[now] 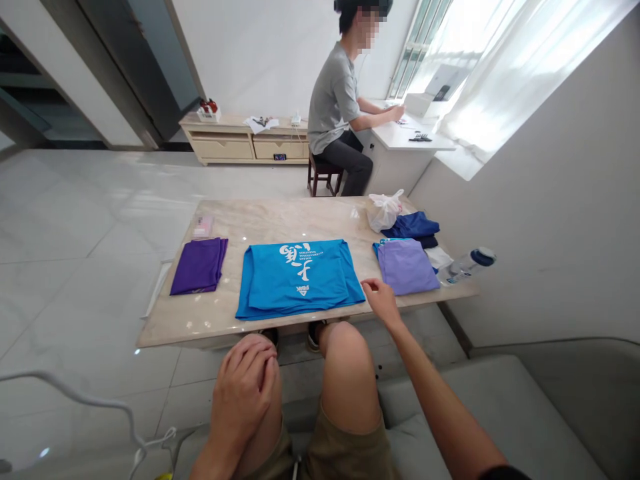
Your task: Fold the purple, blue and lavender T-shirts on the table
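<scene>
A blue T-shirt [320, 277] with white print lies folded flat in the middle of the marble-topped table [170, 327]. At its right edge is my right hand [381, 299], fingers curled and fingertips pinched together on the cloth's border. My left hand [245, 380] rests over my left knee, fingers laid along it, holding nothing. To the left is a folded purple garment [199, 267]. On the right, just beyond my right hand, lies a folded lavender garment [407, 267] with some blue cloth showing under its far edge.
Behind the lavender garment are a dark blue garment [413, 227] and a knotted white plastic bag [385, 212]. A clear bottle [467, 265] with a blue cap leans at the table's right end. Across the room, a person [335, 100] sits at a white desk [415, 139].
</scene>
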`<state>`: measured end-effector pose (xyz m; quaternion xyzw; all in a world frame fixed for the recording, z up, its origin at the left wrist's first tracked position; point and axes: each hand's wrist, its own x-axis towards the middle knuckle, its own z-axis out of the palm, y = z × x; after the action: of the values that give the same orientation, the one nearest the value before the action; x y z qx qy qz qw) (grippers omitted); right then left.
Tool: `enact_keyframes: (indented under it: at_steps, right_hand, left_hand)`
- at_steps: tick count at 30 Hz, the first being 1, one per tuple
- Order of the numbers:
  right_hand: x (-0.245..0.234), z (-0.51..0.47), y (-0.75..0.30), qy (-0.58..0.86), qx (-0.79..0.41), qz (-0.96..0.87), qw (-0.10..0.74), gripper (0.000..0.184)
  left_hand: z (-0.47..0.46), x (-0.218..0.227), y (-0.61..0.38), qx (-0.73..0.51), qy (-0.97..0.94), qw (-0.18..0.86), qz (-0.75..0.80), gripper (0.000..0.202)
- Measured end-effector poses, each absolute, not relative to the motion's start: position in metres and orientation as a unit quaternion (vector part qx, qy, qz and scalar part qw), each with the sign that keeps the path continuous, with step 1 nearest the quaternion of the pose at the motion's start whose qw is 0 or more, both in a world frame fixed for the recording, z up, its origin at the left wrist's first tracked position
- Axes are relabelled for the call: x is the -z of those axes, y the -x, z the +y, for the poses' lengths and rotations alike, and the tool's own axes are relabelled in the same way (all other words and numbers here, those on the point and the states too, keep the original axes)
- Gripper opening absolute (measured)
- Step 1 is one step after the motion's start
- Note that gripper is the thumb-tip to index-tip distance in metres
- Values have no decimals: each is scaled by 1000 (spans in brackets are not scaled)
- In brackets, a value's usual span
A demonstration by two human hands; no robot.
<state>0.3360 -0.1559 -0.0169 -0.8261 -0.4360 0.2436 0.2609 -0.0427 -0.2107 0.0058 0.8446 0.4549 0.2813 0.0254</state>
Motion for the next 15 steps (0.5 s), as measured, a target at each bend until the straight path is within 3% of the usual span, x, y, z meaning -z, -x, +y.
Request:
enact_keyframes:
  at_steps: [4, 10, 12, 15]
  right_hand:
    - [57, -96, -365, 873, -246, -380, 180, 38]
    - [105, -70, -347, 902, -255, -339, 83, 78]
    - [108, -65, -340, 899, -252, -354, 54, 74]
    - [103, -55, -333, 882, -244, -403, 15, 52]
  left_hand:
    - [-210, -8, 41, -273, -850, 23, 450, 20]
    - [-203, -9, 50, -269, -852, 48, 447, 19]
    - [-200, -10, 56, -274, -847, 63, 451, 19]
    - [-199, -11, 65, -288, -839, 83, 454, 19]
